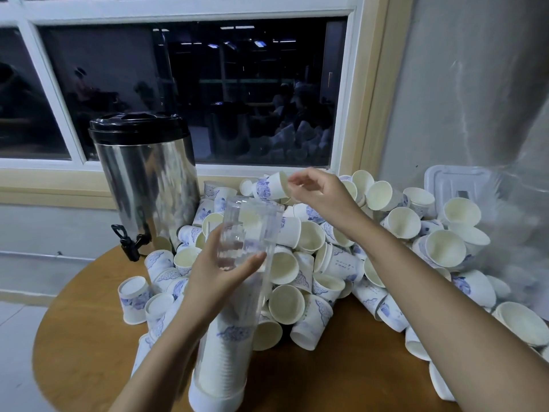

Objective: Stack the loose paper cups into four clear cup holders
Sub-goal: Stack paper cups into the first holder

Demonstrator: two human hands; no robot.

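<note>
Left hand (225,272) wrapped round the upper part of 1 clear cup holder (252,221), thumb across the front, tube tilted with its open mouth up and away. Lower part already filled with a nested stack (222,361) of cups. Right hand (318,191) raised beyond the mouth, fingertips pinching 1 paper cup (269,187) at the rim, cup on its side, clear of the pile. Cups look light, thin-walled and easily crushed: best taken by the rolled rim, lightly. The holder looks stiff but slick, so grip it around the middle. Loose cups (401,233) heaped across the round table (89,337); steel urn (142,173) to the left. Other 3 holders not made out.
</note>
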